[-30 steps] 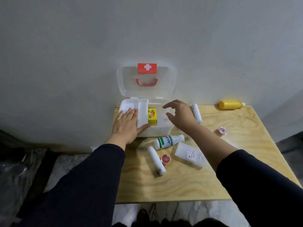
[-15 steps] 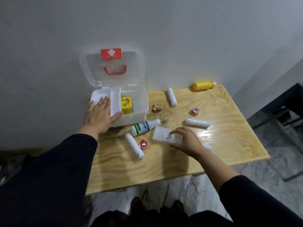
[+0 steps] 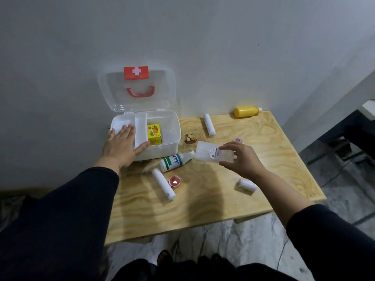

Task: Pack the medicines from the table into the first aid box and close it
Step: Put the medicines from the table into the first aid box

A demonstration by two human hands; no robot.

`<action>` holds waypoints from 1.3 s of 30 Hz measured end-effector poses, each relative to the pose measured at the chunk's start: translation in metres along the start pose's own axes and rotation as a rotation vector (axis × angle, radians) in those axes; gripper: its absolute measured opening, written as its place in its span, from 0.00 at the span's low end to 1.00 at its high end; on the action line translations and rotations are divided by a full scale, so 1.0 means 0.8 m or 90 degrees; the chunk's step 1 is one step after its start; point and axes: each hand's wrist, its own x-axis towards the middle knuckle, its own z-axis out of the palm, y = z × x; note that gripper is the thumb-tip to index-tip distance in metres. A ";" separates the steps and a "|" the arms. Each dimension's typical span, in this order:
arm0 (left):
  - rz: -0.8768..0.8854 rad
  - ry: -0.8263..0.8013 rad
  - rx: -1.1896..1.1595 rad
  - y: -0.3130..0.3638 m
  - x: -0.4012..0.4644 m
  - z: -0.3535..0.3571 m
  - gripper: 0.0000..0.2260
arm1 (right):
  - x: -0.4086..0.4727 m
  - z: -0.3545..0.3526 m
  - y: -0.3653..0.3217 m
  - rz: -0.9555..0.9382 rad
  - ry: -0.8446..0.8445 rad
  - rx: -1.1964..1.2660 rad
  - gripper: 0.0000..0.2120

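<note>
The white first aid box (image 3: 172, 136) stands open at the table's back left, its clear lid (image 3: 113, 92) leaning on the wall. A yellow carton (image 3: 154, 133) lies inside. My left hand (image 3: 121, 145) rests flat on the box's left front rim. My right hand (image 3: 241, 159) holds a translucent white packet (image 3: 205, 152) lifted above the table, right of the box. On the table lie a green-and-white bottle (image 3: 175, 160), a white tube (image 3: 164, 183), a small red pot (image 3: 175, 181), a bandage roll (image 3: 246, 185), another white tube (image 3: 209, 127), a pink pot (image 3: 238, 139) and a yellow bottle (image 3: 246, 111).
The wooden table (image 3: 203, 216) stands against a grey wall. A dark knot mark (image 3: 189, 137) shows in the wood near the box. The table's right and front edges drop to a marble floor (image 3: 233, 246). My feet show below the front edge.
My right hand moved from the box down to the translucent packet, took hold of it and lifted it off the table toward the box. My left hand stayed on the box.
</note>
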 end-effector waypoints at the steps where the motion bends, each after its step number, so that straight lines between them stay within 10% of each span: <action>1: 0.001 0.001 -0.004 0.000 0.000 0.000 0.39 | 0.009 -0.006 -0.007 -0.006 0.011 -0.005 0.21; 18: 0.001 0.013 -0.037 0.002 -0.001 -0.003 0.42 | 0.164 0.049 -0.166 -0.136 -0.089 -0.253 0.21; 39: 0.001 0.031 -0.031 -0.002 -0.004 -0.004 0.39 | 0.190 0.120 -0.192 -0.115 -0.160 -0.122 0.25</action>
